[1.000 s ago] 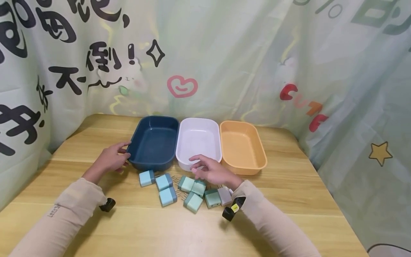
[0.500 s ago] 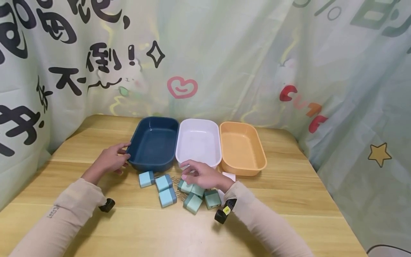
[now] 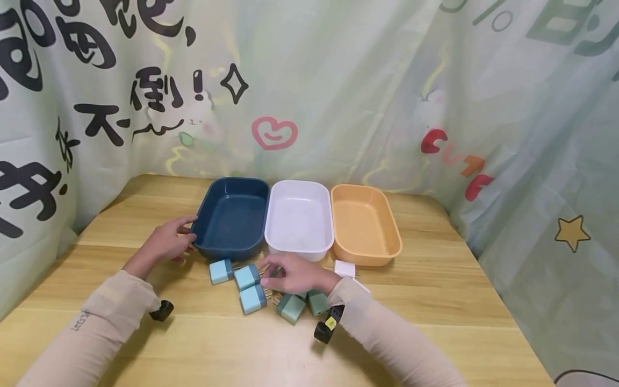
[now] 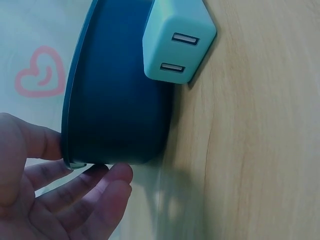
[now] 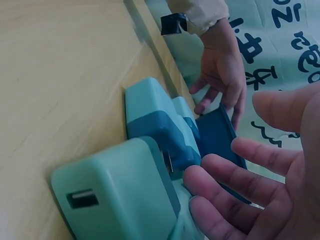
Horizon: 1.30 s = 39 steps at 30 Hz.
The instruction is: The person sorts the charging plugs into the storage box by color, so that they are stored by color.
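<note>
My left hand touches the left rim of a dark blue tray; in the left wrist view its thumb meets the rim and the fingers lie loosely by the outer wall. Over a cluster of USB wall chargers hovers my right hand, thumb and fingers apart with nothing between them. Near its fingertips lie light blue chargers with darker blue plug ends. Green chargers lie below it, some hidden by the hand. A two-port charger stands beside the blue tray in the left wrist view.
A white tray and an orange tray stand in a row right of the blue one. White chargers lie near the right wrist, partly covered by the sleeve. A printed curtain hangs behind the wooden table.
My right hand has moved left and toward me, from the white tray's front edge to over the chargers, uncovering a white charger on the right. The left hand has stayed at the blue tray.
</note>
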Each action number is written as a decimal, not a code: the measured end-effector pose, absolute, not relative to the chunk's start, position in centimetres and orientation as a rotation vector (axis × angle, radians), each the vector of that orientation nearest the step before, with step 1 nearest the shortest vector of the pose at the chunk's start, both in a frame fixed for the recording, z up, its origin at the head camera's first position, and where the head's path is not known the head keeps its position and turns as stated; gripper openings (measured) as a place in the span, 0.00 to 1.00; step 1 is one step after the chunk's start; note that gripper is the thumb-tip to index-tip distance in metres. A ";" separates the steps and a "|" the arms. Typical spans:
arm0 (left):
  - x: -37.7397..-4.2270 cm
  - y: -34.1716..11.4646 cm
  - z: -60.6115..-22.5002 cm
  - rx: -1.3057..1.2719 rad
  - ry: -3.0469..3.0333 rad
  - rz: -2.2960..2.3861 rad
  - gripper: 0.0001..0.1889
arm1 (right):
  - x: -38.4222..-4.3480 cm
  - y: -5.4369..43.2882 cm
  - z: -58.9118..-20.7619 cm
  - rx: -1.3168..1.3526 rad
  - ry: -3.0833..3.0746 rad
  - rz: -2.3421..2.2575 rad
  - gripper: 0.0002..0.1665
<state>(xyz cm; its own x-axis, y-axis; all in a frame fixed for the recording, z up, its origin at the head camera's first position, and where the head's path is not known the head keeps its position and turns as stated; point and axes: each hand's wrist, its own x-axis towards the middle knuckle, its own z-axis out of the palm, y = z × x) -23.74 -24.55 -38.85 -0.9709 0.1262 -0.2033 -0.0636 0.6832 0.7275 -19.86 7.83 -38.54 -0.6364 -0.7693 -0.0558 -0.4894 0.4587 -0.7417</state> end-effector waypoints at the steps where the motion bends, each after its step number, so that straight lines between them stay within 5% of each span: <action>1: -23.7 -24.5 -38.8 0.048 2.658 1.163 0.31 | -19.8 7.7 -38.5 -1.074 2.331 -0.991 0.20; 28: -23.4 -24.6 -38.6 0.064 2.661 1.182 0.32 | -18.9 5.0 -37.9 -1.160 2.508 -0.512 0.17; 39: -23.7 -24.6 -38.8 0.061 2.658 1.174 0.32 | -18.2 4.3 -38.1 -1.102 2.604 -0.355 0.29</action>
<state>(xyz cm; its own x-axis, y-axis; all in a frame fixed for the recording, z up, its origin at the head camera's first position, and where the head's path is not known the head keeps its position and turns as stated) -23.69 -24.55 -38.82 -0.9716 0.1320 -0.1964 -0.0563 0.6775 0.7334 -18.24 4.26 -38.06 -0.6649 -0.7275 -0.1692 -0.6557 0.6771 -0.3341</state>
